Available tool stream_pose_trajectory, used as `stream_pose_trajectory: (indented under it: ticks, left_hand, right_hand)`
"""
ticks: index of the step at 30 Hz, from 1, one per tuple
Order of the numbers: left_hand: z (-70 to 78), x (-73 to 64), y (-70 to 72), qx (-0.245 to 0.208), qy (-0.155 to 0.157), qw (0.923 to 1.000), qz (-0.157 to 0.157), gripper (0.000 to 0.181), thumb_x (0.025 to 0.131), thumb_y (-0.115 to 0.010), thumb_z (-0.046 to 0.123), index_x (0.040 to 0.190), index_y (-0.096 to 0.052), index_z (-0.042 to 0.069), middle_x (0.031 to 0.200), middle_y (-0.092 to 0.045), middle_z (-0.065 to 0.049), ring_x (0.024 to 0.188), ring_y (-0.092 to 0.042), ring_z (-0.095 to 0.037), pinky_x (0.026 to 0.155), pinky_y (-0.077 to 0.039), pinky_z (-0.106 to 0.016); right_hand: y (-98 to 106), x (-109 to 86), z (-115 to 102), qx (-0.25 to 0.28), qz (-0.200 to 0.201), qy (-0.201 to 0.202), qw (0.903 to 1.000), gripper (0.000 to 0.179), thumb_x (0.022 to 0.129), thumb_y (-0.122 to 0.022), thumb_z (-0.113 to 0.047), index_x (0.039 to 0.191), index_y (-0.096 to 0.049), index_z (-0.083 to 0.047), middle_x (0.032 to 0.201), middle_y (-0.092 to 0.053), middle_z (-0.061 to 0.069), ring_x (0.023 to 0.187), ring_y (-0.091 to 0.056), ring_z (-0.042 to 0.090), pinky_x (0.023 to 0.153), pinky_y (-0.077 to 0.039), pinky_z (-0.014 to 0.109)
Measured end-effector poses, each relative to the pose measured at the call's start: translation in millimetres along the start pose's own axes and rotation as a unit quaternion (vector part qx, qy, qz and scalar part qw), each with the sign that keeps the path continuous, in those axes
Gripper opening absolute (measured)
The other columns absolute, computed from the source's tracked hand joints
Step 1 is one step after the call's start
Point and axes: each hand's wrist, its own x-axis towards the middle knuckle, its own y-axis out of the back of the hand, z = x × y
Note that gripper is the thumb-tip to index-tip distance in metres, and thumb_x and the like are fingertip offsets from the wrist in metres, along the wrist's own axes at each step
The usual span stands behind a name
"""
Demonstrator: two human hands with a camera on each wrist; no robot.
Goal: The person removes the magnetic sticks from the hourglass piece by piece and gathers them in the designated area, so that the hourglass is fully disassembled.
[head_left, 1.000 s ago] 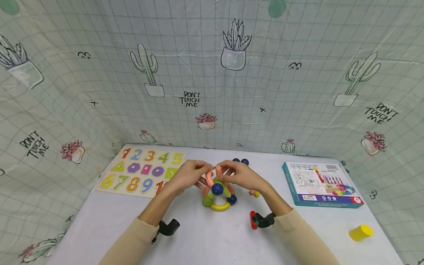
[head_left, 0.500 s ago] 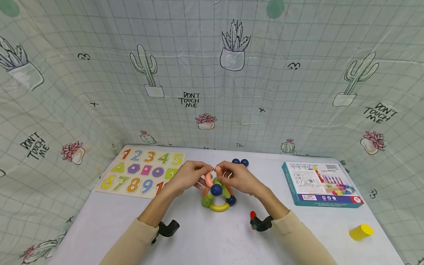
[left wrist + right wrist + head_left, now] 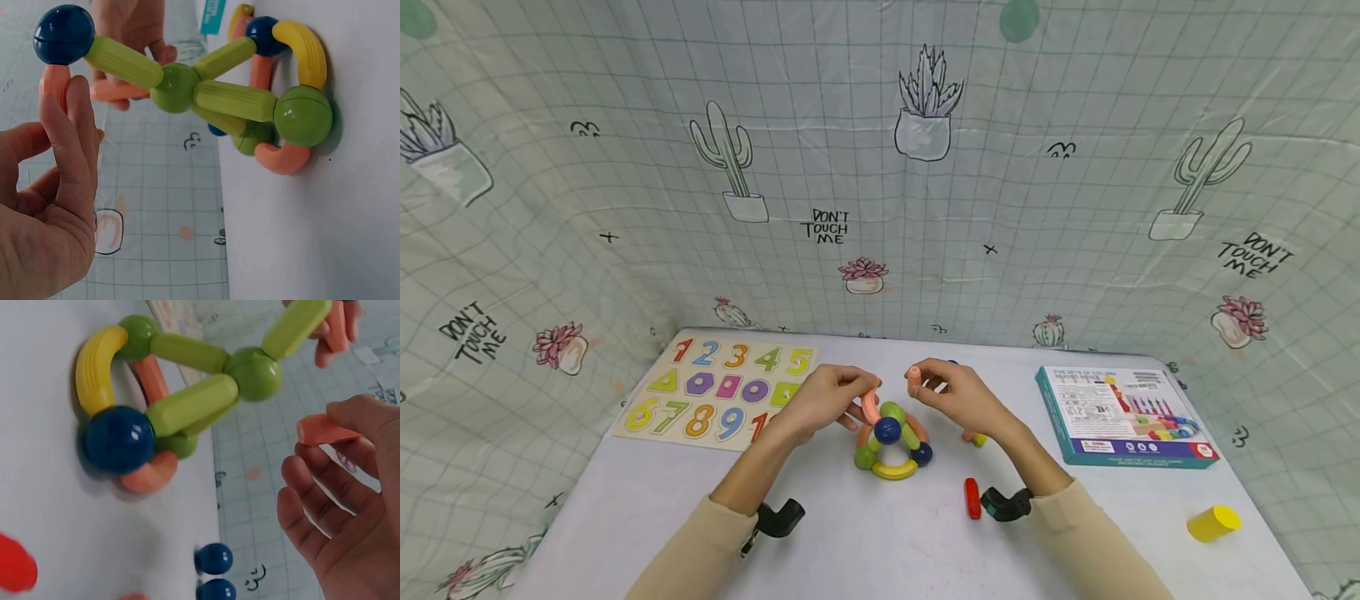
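A toy structure of rods and balls stands mid-table. Its base ring has a yellow curved rod (image 3: 895,471) at the front, and green straight rods (image 3: 234,100) rise to a green ball (image 3: 177,87). Another green rod juts from that ball to a blue ball (image 3: 64,34). My left hand (image 3: 827,402) pinches an orange curved rod (image 3: 55,82) whose end meets this blue ball. Right of the structure and apart from it, my right hand (image 3: 957,395) holds a second orange rod (image 3: 325,430) between thumb and fingers, one end facing the structure.
A number puzzle board (image 3: 721,371) lies at the back left, a teal-edged box (image 3: 1127,417) at the right. Nearer are a yellow cylinder (image 3: 1213,523) and a red rod (image 3: 972,498). Two loose blue balls (image 3: 215,558) sit behind my right hand.
My right hand has drawn away to the right from the structure, carrying its orange rod. The left hand stays nearly still on its rod.
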Motion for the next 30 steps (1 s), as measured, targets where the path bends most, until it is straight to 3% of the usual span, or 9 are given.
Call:
stream_pose_trajectory:
  ticks: [8, 14, 18, 22, 30]
  left_hand:
    - [-0.4, 0.8, -1.0, 0.000, 0.003, 1.0000, 0.001, 0.029, 0.103, -0.059, 0.027, 0.118, -0.072, 0.006, 0.090, -0.070, -0.009, 0.072, -0.072, -0.019, 0.062, -0.059, -0.030]
    - [-2.1, 2.2, -0.3, -0.003, 0.002, 1.0000, -0.001, 0.029, 0.103, -0.058, 0.027, 0.118, -0.072, 0.007, 0.092, -0.070, -0.009, 0.072, -0.071, -0.018, 0.062, -0.058, -0.030]
    - [-2.7, 2.6, -0.2, -0.002, -0.001, 1.0000, -0.002, 0.030, 0.103, -0.059, 0.028, 0.118, -0.072, 0.006, 0.092, -0.070, -0.009, 0.072, -0.071, -0.018, 0.062, -0.058, -0.029]
    - [-2.4, 2.5, -0.5, -0.001, -0.003, 1.0000, -0.003, 0.030, 0.103, -0.060, 0.029, 0.117, -0.072, 0.006, 0.091, -0.070, -0.009, 0.072, -0.071, -0.018, 0.063, -0.058, -0.029]
    - [-1.3, 2.4, -2.3, 0.002, -0.001, 1.0000, -0.003, 0.029, 0.103, -0.059, 0.028, 0.118, -0.072, 0.007, 0.092, -0.070, -0.009, 0.071, -0.071, -0.019, 0.063, -0.059, -0.030]
  right_hand:
    - [23, -21.8, 15, -0.004, 0.003, -0.057, 0.9983, 0.022, 0.098, -0.066, -0.035, 0.116, -0.068, -0.024, 0.101, -0.069, -0.006, 0.094, -0.062, 0.017, 0.078, -0.051, 0.037]
    - [38, -43.7, 30, 0.037, -0.071, -0.089, 0.9928, 0.030, 0.098, -0.066, -0.026, 0.126, -0.063, -0.015, 0.094, -0.070, 0.003, 0.085, -0.067, 0.030, 0.075, -0.055, 0.042]
    - [46, -59.7, 39, 0.053, -0.138, -0.119, 0.9818, 0.029, 0.098, -0.067, -0.028, 0.120, -0.065, -0.008, 0.088, -0.070, 0.005, 0.082, -0.066, 0.028, 0.077, -0.056, 0.047]
    - [50, -73.9, 45, 0.058, -0.194, -0.148, 0.9681, 0.024, 0.096, -0.067, -0.025, 0.111, -0.070, -0.007, 0.085, -0.071, 0.004, 0.081, -0.064, 0.022, 0.076, -0.056, 0.041]
    - [39, -87.0, 56, 0.112, -0.258, -0.183, 0.9419, 0.018, 0.095, -0.069, -0.020, 0.102, -0.073, -0.004, 0.084, -0.073, 0.010, 0.076, -0.070, 0.023, 0.069, -0.059, 0.037]
